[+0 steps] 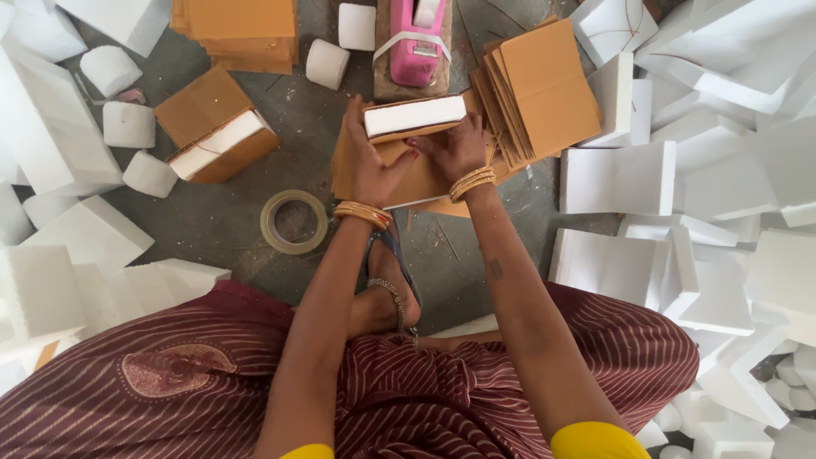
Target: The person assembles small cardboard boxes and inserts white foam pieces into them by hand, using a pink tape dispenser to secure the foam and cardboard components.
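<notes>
Currently your left hand [374, 166] and right hand [455, 151] both grip the foam block [415, 115] at upper centre, so keep it square while folding the brown cardboard sheet [408, 183] tight around it.

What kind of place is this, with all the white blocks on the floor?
It looks like a small packing workshop, worked on the floor. White foam blocks lie heaped around, cut cardboard sheets are stacked, and a pink tape dispenser stands ahead. The left hand and right hand wrap cardboard round a foam piece.
</notes>
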